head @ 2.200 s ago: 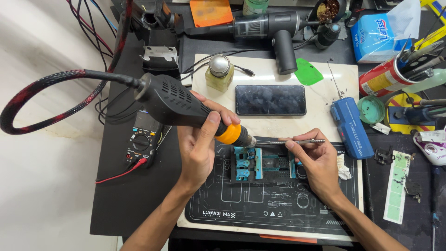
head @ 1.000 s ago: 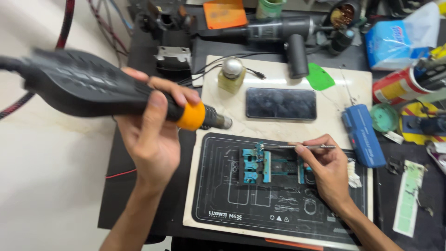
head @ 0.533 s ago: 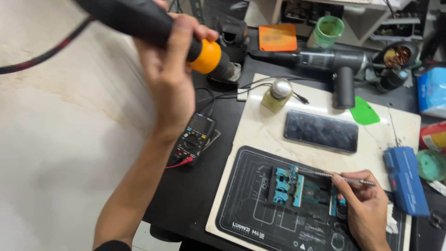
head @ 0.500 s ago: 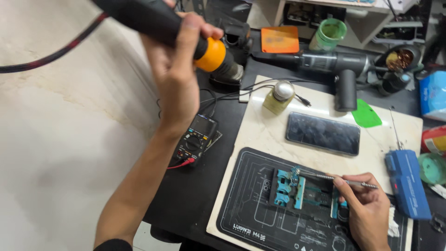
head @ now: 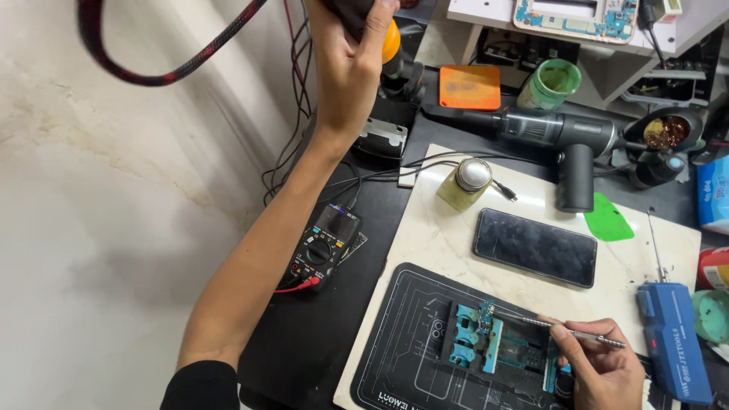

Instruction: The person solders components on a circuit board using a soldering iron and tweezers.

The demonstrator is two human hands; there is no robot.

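— Two hands at work, near to far: what does the near one hold?
— The right hand [head: 604, 372] sits at the near right edge, fingers pinched narrow around slim tweezers [head: 558, 328], tips resting on a small board clamped in the blue holder [head: 486, 342]. The clamp keeps the board steady on the black mat [head: 402, 342].
— And beyond that?
— A dark phone [head: 535, 247] lies flat on the pale table [head: 433, 228], just past the mat, with a multimeter [head: 323, 247] to the left and a small bottle [head: 465, 184] farther back.
— The other hand?
— The left hand [head: 349, 68] is raised at the far left, fingers wrapped tightly around the hot air tool [head: 387, 38], nozzle lifted well away from the board, likely to keep heat off it.
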